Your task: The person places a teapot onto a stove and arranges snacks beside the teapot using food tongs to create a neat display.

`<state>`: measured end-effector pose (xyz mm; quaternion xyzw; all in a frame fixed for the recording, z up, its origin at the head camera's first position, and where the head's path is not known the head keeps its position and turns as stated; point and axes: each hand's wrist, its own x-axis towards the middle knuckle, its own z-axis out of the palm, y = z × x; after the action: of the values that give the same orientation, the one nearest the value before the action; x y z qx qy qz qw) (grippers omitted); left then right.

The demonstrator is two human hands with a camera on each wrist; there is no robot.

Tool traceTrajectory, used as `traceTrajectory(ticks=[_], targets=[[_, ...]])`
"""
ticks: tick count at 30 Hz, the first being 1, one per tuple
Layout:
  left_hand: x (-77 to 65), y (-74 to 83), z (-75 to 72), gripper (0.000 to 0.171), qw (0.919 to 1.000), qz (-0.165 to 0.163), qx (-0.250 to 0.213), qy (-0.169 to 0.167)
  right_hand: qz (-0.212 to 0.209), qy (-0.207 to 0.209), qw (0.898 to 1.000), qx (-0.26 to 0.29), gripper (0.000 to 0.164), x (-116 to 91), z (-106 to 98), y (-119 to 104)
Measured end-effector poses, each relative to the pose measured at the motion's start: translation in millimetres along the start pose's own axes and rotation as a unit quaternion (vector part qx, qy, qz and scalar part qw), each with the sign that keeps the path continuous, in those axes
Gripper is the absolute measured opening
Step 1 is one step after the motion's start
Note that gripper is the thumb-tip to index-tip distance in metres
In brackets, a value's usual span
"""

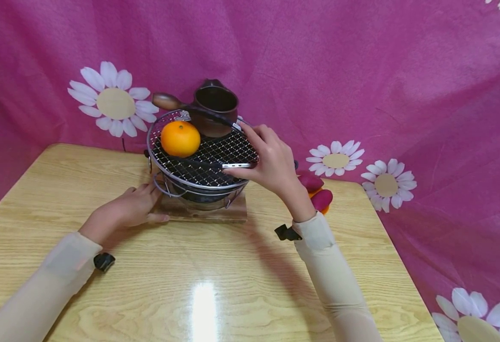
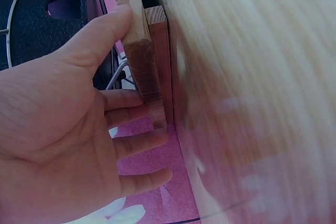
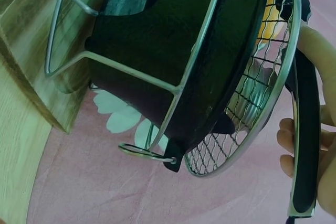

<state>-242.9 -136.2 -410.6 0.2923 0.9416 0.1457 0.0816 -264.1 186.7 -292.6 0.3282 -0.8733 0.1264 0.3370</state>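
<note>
My right hand (image 1: 271, 156) holds black-and-silver tongs (image 3: 307, 140) over a round wire grill (image 1: 232, 147). Between the two dark arms sits an orange (image 1: 180, 138); I cannot tell whether both touch it. Behind the orange, a dark brown pot (image 1: 221, 116) stands on the mesh, a brown wooden handle (image 1: 166, 101) at its left. Below the mesh is a black stove (image 3: 173, 40) in a wire frame, resting on a wooden board (image 1: 202, 216). At the board's left end, my left hand (image 2: 68, 114) grips it, thumb at the near edge and fingers farther back.
Purple oblong things (image 1: 321, 200), with something orange under them, lie right of the stove, partly behind my right forearm. A wooden table (image 1: 181, 266) bears everything. Pink cloth (image 1: 361, 85) with white flowers hangs close behind and on the right.
</note>
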Motion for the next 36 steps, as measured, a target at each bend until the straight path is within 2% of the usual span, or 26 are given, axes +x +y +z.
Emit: traceTrajectory(ticks=[13,19,23,27,36], targets=[[-1.5,1.0,1.3,0.098,1.0,-0.002,0.006,-0.006,0.018,0.043,0.998,0.029,0.101,-18.0,-5.4,18.8],[0.1,0.4,-0.9,0.1,0.9998,0.005,0.02,-0.003,0.018,0.069,0.997,0.04,0.104,-25.0,-14.8,31.6],[2.8,-0.2,-4.0,0.1,0.9999,0.003,0.013,-0.005,0.031,0.085,0.995,0.04,0.104,-28.9,-25.2,43.9],[4.1,-0.7,-6.5,0.1,0.9998,-0.004,0.002,-0.018,0.052,0.086,0.995,0.028,0.101,-35.4,-36.5,59.1],[8.1,1.4,-14.8,0.11,0.997,-0.018,-0.031,-0.069,0.11,0.068,0.991,-0.017,0.096,-58.5,-63.3,92.4]])
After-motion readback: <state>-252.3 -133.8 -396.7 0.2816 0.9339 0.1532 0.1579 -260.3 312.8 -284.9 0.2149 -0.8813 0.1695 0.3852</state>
